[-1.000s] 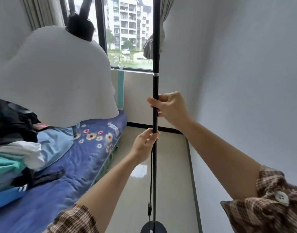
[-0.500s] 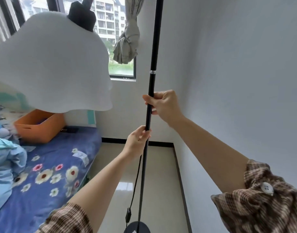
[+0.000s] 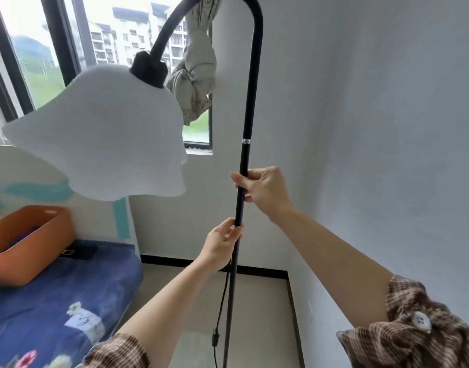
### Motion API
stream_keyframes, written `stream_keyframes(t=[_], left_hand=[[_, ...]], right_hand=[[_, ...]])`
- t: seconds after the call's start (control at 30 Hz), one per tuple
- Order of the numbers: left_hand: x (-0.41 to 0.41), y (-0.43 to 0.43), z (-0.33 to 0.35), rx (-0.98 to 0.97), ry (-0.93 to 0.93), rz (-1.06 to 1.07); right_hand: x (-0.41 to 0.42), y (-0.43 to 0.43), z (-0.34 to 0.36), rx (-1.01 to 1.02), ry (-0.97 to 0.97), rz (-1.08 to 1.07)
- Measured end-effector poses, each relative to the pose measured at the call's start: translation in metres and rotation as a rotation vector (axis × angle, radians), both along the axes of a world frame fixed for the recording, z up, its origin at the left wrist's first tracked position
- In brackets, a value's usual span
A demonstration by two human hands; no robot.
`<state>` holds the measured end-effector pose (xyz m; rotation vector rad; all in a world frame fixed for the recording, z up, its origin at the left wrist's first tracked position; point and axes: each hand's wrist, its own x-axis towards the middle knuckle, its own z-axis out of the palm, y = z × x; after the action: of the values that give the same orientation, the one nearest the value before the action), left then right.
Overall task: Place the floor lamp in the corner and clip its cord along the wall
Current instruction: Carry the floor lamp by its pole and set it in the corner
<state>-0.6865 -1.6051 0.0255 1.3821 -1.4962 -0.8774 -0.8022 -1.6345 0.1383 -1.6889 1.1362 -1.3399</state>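
- The wall (image 3: 387,128) on the right is plain and pale, and it meets the window wall in a corner behind the lamp.
- The bed (image 3: 69,293) fills the lower left, covered in a blue sheet with flowers; an orange basket (image 3: 29,235) sits on it near its head.
- The floor (image 3: 260,314) between bed and wall is pale and glossy, edged by a dark skirting strip.
- The window (image 3: 69,49) at upper left has dark frames, and a knotted curtain (image 3: 199,75) hangs at its right edge.
- The floor lamp (image 3: 245,155) stands close to the corner, its thin black pole rising nearly upright, leaning slightly, then arching over to the left at the top.
- Its white, wavy-edged shade (image 3: 108,139) hangs from the arch, over the bed side and left of the pole.
- The right hand (image 3: 265,188) is curled round the pole just below the small silver joint, fingers wrapped from the right and thumb across the front.
- The left hand (image 3: 222,245) grips the same pole directly below the right one, fingers and thumb pressed together around it, with a short bare stretch of pole between the two hands.
- Both forearms reach forward from brown checked sleeves.
- The cord (image 3: 220,309) drops from behind the left hand, hangs loose just left of the pole, and carries a small inline switch (image 3: 215,339) low down.
- The lamp's base lies below the frame edge.
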Motion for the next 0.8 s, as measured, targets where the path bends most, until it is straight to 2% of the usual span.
stream_keyframes(t=[0.43,0.8], left_hand=[[-0.065,-0.307,-0.021,0.016,-0.064,-0.092],[-0.121,-0.494,-0.039,0.018,-0.065,-0.054]], right_hand=[[-0.07,-0.297,-0.02,0.016,0.096,-0.091],[-0.118,-0.478,-0.034,0.017,0.122,-0.055]])
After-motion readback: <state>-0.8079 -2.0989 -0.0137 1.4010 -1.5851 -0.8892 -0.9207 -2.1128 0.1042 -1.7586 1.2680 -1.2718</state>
